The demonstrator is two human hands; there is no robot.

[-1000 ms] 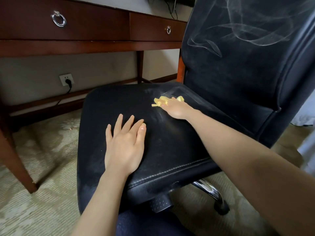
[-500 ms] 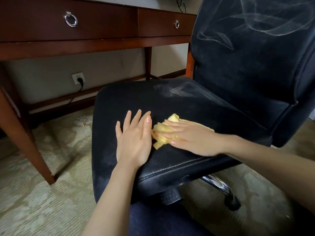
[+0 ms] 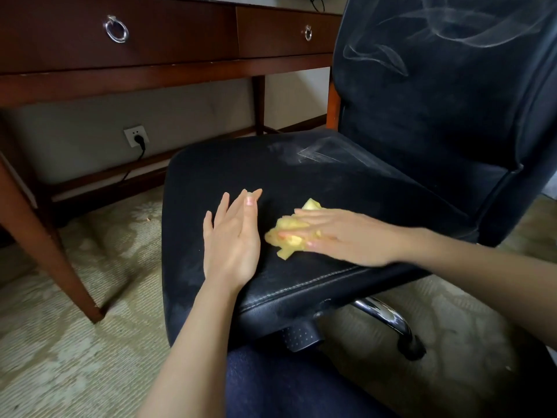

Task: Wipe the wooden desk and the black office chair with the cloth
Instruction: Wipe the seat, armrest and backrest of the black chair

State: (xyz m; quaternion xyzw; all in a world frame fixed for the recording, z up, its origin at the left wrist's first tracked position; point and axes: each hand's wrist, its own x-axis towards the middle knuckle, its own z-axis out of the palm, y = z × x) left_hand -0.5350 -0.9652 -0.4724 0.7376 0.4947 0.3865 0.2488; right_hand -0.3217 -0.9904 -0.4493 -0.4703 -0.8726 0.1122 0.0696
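- Right hand flat on the yellow cloth, fingers straight, pressing it down onto the seat of the black office chair; pressing, not clutching.
- Left hand just beside the cloth, fingers extended and holding nothing; tilted on its edge, possibly lifting off the leather, hard to say from this angle.
- Cloth bunched near the front middle of the seat, a corner poking out past the fingertips.
- Pale dusty smears showing at the rear of the seat and in swirls across the backrest: plenty left to cover.
- Best kept as long overlapping strokes, front seam to back crease, with even palm pressure.
- Worth spreading the cloth flatter for wider contact.
- Steadying with the free hand advisable, given a chair on castors.
- Wooden desk behind, well apart from both hands.
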